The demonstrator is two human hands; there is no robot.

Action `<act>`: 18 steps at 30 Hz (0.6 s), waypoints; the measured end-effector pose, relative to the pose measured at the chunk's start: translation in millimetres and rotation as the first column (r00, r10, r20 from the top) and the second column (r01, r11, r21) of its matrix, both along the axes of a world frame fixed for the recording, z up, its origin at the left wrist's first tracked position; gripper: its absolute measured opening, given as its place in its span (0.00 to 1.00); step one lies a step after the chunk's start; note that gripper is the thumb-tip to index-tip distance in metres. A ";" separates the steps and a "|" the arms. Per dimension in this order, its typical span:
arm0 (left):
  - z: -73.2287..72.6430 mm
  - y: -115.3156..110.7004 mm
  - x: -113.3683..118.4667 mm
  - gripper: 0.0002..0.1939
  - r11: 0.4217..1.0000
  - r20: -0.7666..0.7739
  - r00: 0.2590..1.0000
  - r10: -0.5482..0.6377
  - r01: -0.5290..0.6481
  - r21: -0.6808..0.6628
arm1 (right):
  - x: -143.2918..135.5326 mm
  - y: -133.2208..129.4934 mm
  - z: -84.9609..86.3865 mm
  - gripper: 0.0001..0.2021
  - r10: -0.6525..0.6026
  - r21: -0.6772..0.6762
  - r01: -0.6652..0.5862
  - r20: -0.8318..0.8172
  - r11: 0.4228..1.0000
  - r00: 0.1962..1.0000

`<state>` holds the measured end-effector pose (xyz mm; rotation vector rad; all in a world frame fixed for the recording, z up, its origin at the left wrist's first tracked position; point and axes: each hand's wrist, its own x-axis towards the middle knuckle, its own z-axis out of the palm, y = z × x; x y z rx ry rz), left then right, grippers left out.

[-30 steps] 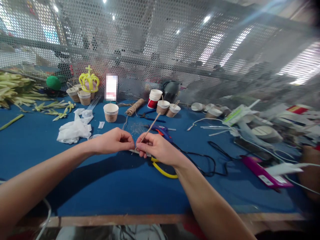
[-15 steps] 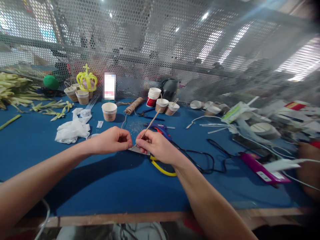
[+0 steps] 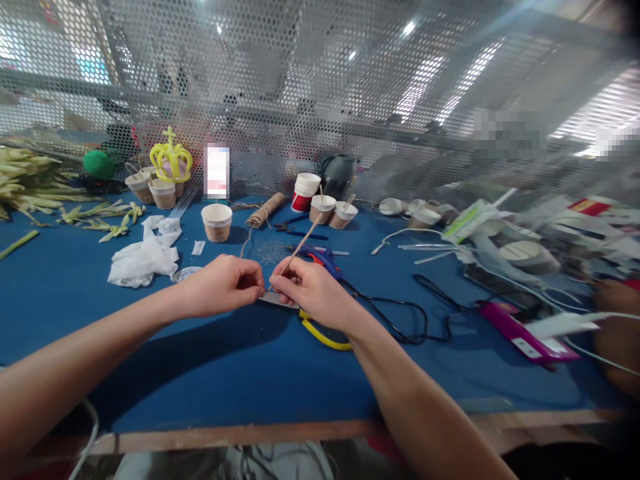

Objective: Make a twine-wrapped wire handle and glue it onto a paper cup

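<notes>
My right hand (image 3: 303, 287) is closed on a thin brown stick (image 3: 305, 241), which slants up and to the right from the fingertips. Just left of it, my left hand (image 3: 235, 283) is pinched, its fingertips close to the stick's lower end; what they hold is too small to make out. Twine (image 3: 244, 245) runs from behind my left hand towards a twine roll (image 3: 265, 210). Beneath and beside my right hand lie yellow-handled scissors (image 3: 326, 337), and a blue glue gun (image 3: 323, 257) rests behind it.
A paper cup (image 3: 217, 222) and white crumpled plastic (image 3: 143, 260) lie left of centre. Behind are wrapped cups (image 3: 323, 209), pliers (image 3: 305, 233) and a yellow crown (image 3: 171, 160). A black cable (image 3: 395, 303) and a purple box (image 3: 525, 333) lie right. A person's arm shows at the right edge.
Both hands keep nearly the same pose around the stick. The whole view has shifted slightly; nothing has visibly been picked up or let go.
</notes>
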<state>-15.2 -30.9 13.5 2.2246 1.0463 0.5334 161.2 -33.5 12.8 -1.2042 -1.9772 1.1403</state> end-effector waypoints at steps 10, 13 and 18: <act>0.9 -5.1 4.9 0.05 0.998 0.022 0.998 0.063 -0.063 0.000 | -0.7 0.3 -9.1 0.09 -0.079 0.195 0.061 0.082 0.979 0.994; -1.0 -5.2 5.5 0.06 0.995 0.021 0.995 0.096 -0.097 0.018 | -1.4 0.2 -10.4 0.10 -0.085 0.252 0.060 0.092 0.966 0.992; -5.6 -4.8 7.5 0.09 0.983 0.005 0.985 0.173 -0.173 0.060 | -5.8 -2.0 -9.0 0.09 -0.106 0.297 0.070 0.107 0.952 0.989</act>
